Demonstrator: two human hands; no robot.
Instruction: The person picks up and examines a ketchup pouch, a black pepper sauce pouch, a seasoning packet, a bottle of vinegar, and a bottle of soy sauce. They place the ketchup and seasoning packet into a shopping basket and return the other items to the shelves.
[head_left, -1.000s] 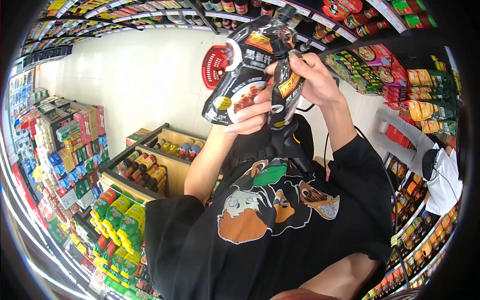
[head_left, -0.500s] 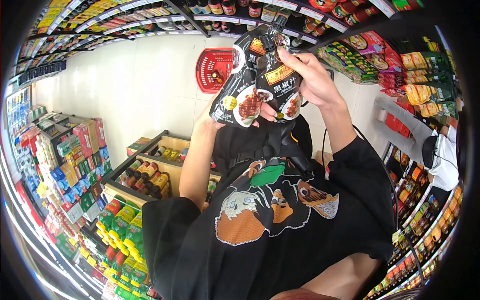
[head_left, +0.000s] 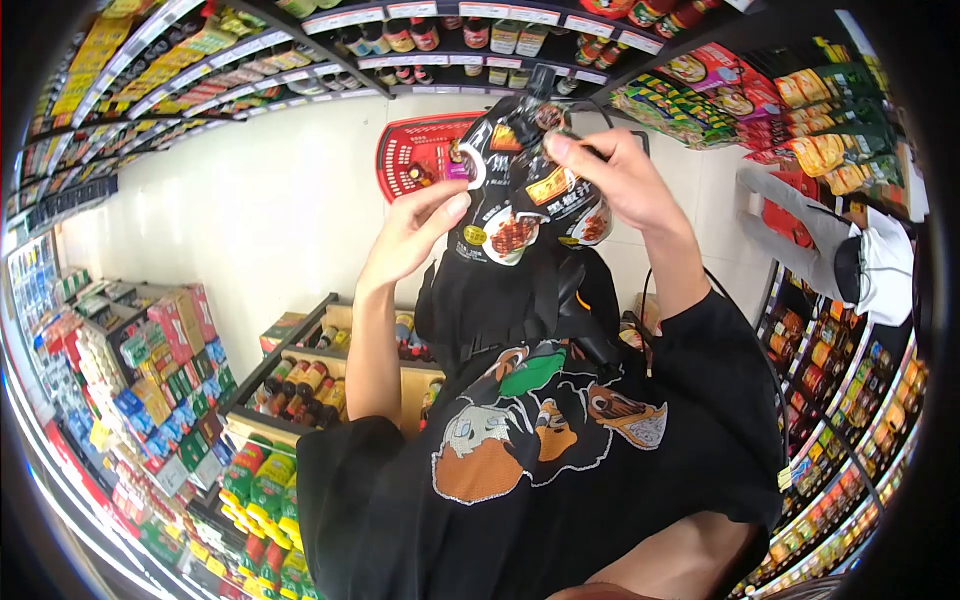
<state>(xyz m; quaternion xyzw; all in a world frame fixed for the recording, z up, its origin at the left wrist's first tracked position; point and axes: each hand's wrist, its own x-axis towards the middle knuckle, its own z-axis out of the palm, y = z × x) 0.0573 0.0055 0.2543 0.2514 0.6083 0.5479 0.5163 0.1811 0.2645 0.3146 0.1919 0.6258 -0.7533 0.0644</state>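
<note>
While the right hand point(head_left: 615, 185) clamps both sauce pouches point(head_left: 520, 205) by their tops, in the air just below the shelf edge point(head_left: 470, 62) | left hand point(head_left: 410, 240) slack, fingertips brushing their side | step: probably sorting the pair | next: needs a firm left-hand pinch to part them

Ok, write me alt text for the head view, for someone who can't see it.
A person's right hand grips two black sauce pouches in front of their chest, while the left hand reaches to the pouches' edge with fingers loose. Beyond them a red basket sits on a pale shop floor, with stocked shelves all round.
</note>
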